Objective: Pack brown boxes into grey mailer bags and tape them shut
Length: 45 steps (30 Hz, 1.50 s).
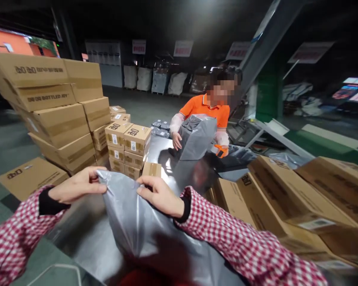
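Note:
A grey plastic mailing bag (143, 222) stretches across the near side of the metal table (86, 230). At its upper left corner, my left hand (80, 184) pinches the edge between thumb and fingers. My right hand (161, 194) grips the same upper edge a little further right, fingers curled over the plastic. The lower part of the bag runs under my right forearm toward the bottom of the view, and whatever is inside it is hidden. Just beyond my hands stands a small cardboard box (152, 169).
Across the table a co-worker in an orange shirt (193, 107) handles another grey bag (198, 137). Small boxes (128, 147) are stacked beyond my left hand, large cartons (59, 119) tower at left. Open cartons (274, 198) crowd the right side.

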### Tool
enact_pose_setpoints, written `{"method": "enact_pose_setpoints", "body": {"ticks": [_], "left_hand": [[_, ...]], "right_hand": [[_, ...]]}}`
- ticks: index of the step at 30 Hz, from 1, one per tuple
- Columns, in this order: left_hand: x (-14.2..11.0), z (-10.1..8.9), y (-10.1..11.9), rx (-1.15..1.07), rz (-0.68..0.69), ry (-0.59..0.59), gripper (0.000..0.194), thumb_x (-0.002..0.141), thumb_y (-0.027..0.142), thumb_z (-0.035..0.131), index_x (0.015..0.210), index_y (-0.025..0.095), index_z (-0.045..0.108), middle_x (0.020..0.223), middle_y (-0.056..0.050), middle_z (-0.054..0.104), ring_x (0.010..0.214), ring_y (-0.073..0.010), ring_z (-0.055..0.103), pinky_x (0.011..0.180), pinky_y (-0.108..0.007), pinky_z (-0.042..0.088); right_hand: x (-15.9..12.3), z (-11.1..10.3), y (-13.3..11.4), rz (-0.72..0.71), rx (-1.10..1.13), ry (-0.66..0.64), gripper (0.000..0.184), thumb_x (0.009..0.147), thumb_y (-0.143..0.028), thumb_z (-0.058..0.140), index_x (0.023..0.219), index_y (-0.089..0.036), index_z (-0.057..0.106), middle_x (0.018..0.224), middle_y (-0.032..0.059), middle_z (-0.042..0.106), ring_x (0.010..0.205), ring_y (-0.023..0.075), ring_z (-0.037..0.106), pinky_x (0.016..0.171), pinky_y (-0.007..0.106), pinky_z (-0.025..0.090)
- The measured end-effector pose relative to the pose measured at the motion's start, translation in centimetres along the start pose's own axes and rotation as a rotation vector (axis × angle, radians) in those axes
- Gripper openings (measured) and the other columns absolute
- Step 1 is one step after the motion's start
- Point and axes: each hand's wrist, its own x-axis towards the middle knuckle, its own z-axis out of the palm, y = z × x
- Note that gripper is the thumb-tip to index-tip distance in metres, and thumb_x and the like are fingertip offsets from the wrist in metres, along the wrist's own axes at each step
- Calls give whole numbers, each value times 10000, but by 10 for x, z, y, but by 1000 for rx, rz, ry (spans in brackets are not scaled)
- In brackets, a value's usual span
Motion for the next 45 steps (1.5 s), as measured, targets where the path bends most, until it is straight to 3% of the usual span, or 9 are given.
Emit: {"method": "enact_pose_setpoints", "body": {"ticks": [4,9,12,16,18,21,27,36,45], "left_hand": [[-2,-1,-31,-53,-4,169,394,763,520,754,865,165,620,835,-42,665,743,-157,585,699,-260,485],[-9,8,-52,90,-37,203,368,862,523,632,886,161,575,883,-49,632,798,-171,569,726,-280,472],[-15,13,-57,106,-7,232,341,850,487,641,942,170,555,838,-21,591,756,-151,536,684,-255,449],[-19,17,-57,324,173,426,250,853,394,571,750,170,533,755,-14,531,693,-141,497,636,-243,418],[-21,20,-57,425,282,530,247,866,336,517,679,175,521,777,-35,544,719,-152,519,665,-258,439],[-24,24,-57,537,358,631,231,880,276,484,671,191,533,781,-46,561,744,-165,545,689,-275,457],[-29,24,-63,632,447,725,176,895,233,531,724,204,497,813,-42,554,774,-164,552,701,-287,465],[-24,26,-53,261,241,737,243,780,315,645,893,204,461,854,-34,608,732,-149,602,686,-280,507],[-20,23,-50,193,180,619,254,751,384,666,791,152,569,725,-15,575,630,-124,530,585,-226,442]], "right_hand": [[1,0,3,10,-75,18,139,818,-193,591,898,-141,692,799,26,666,715,150,559,691,269,433],[3,-4,4,-30,-205,-70,334,736,-19,533,985,-152,709,958,40,708,833,154,607,779,269,463],[14,-20,1,35,-95,-280,281,770,-61,572,1003,-144,704,889,23,684,763,115,579,709,224,460],[50,-38,-9,243,155,-659,268,799,-229,694,1048,-131,707,877,28,681,728,100,605,654,195,475],[71,-33,-12,267,165,-578,279,809,-253,702,1059,-129,710,854,33,684,711,110,621,629,204,497],[91,-5,-12,68,56,-275,213,850,-240,673,1020,-126,729,759,15,671,637,103,597,616,211,502],[82,45,-13,-263,-84,-443,266,859,-308,722,1084,-169,753,1000,34,745,920,162,670,846,252,494],[71,45,-16,-558,-324,-250,183,913,-271,673,1027,-155,757,995,74,728,924,159,658,872,259,492],[73,40,-13,-613,-388,-228,202,905,-326,688,962,-139,741,908,54,734,840,139,657,792,231,491]]}}
